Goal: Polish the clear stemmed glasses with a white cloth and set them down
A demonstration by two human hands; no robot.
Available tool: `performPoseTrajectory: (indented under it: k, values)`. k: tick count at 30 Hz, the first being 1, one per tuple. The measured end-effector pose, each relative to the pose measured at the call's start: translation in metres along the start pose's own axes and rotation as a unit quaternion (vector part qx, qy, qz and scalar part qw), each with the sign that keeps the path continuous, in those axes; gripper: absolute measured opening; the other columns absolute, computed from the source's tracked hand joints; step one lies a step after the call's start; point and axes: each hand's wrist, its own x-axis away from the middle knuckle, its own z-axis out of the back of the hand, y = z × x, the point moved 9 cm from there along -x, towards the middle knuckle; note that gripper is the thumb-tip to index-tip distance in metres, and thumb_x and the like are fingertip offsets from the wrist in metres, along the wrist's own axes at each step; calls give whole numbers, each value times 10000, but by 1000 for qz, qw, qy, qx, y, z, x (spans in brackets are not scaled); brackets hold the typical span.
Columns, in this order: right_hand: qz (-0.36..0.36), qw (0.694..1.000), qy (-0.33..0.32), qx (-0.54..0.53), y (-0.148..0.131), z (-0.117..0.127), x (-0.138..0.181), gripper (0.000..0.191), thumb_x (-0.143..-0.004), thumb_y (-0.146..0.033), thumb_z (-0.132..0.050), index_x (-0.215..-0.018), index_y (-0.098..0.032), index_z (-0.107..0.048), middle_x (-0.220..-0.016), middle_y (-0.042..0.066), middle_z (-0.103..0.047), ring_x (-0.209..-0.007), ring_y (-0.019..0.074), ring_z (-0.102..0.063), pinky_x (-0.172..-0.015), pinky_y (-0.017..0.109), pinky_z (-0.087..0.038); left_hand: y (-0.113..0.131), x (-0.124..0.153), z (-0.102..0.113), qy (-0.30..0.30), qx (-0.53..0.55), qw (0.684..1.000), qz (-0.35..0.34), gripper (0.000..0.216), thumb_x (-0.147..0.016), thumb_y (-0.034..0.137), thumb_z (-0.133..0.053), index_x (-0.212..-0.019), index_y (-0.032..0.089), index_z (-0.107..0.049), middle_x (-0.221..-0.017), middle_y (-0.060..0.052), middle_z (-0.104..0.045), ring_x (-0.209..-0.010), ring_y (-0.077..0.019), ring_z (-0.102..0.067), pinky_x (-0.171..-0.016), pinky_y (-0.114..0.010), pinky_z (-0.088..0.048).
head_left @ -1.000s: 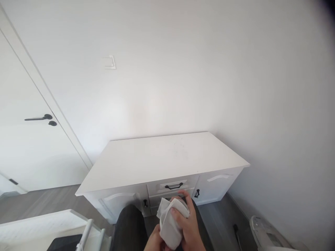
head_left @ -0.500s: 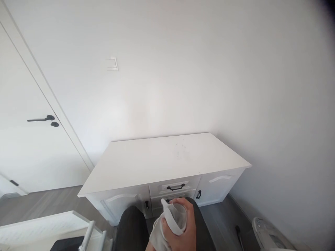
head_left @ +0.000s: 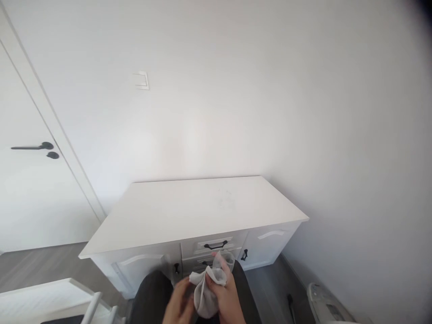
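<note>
My right hand [head_left: 224, 288] is closed around a clear drinking glass [head_left: 228, 260] and a light grey cloth [head_left: 206, 299], low in the view between my knees. The glass tilts away from me, its far end showing beyond my fingers. Bunched cloth hangs from my thumb side toward my lap. Just left of the cloth is my left hand [head_left: 178, 302], its fingers loosely bent and apart, the fingertips close to a cloth corner. Whether they touch it is hard to see.
A white cabinet [head_left: 175, 211] with dark handles stands against the wall before my knees; faint marks show on its top. At left are a door handle [head_left: 32, 147] and a white railed piece of furniture [head_left: 50, 294]. A pale appliance [head_left: 326, 306] sits on the floor at lower right.
My left hand has come out from under the cloth to the left. The cloth hangs looser, and more of the glass shows. The view has turned slightly right.
</note>
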Motion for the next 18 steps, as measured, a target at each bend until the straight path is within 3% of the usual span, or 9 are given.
performPoseTrajectory:
  k: [3,5,7,9,10,11,13,15,18]
  values:
    - [96,957,-16,272,-14,2,5,619,-828,-435,-740,-1386,-219,-585,-1114,125,-790,-984,317,-735,-881,378,-547,18,-11,6,14,6,999,-50,515,-892,643,-676,-1223,261,-778,-1360,-104,-749,-1339,-355,-639,-1133,-472,-521]
    - [85,896,-76,430,2,-11,10,669,-778,-320,-739,-1422,-247,-568,-1044,113,-810,-925,327,-760,-825,367,-547,30,-16,-7,-68,42,994,-69,551,-920,632,-653,-1340,281,-722,-1423,-107,-713,-1333,-349,-648,-1109,-448,-545]
    - [43,819,-120,560,25,-20,12,755,-725,-200,-731,-1458,-224,-556,-954,137,-821,-878,373,-779,-768,389,-547,45,-16,-24,-162,37,981,-103,586,-887,651,-693,-1340,281,-725,-1391,-128,-728,-1261,-352,-697,-1061,-432,-581]
    - [13,758,-149,635,43,-25,12,647,-769,-144,-665,-1413,-174,-604,-886,169,-820,-834,390,-791,-728,400,-546,60,-11,-37,-223,-22,959,-173,612,-784,669,-799,-1248,271,-778,-1305,-146,-764,-1194,-362,-727,-1029,-432,-598]
    - [14,749,-157,644,47,-28,11,546,-803,-136,-625,-1348,-166,-649,-881,176,-820,-819,378,-795,-719,389,-543,66,-8,-42,-234,-60,947,-211,552,-752,633,-844,-1165,268,-807,-1263,-148,-778,-1175,-362,-733,-1016,-427,-602]
    - [26,757,-157,634,48,-30,9,467,-824,-135,-597,-1282,-167,-683,-873,173,-820,-794,357,-796,-703,369,-535,70,-6,-44,-228,-92,939,-239,438,-759,574,-861,-1068,265,-828,-1223,-148,-788,-1163,-357,-738,-1006,-419,-604]
    - [59,809,-147,566,43,-31,6,409,-824,-153,-599,-1216,-182,-712,-808,139,-811,-700,306,-774,-651,325,-501,73,-5,-41,-174,-123,944,-253,188,-866,441,-787,-896,261,-834,-1151,-146,-806,-1137,-335,-751,-981,-394,-606]
    - [81,872,-140,462,32,-29,7,420,-812,-195,-641,-1225,-213,-719,-765,94,-794,-635,266,-728,-628,307,-471,74,-4,-28,-96,-109,961,-236,237,-946,374,-682,-794,261,-825,-1036,-141,-826,-1077,-316,-772,-935,-366,-607]
    - [89,927,-223,287,13,-34,17,357,-808,-325,-754,-1161,-274,-754,-928,58,-801,-785,257,-713,-742,317,-498,81,2,-4,-26,-61,972,-227,293,-923,417,-701,-698,257,-800,-792,-111,-798,-835,-293,-782,-796,-342,-608]
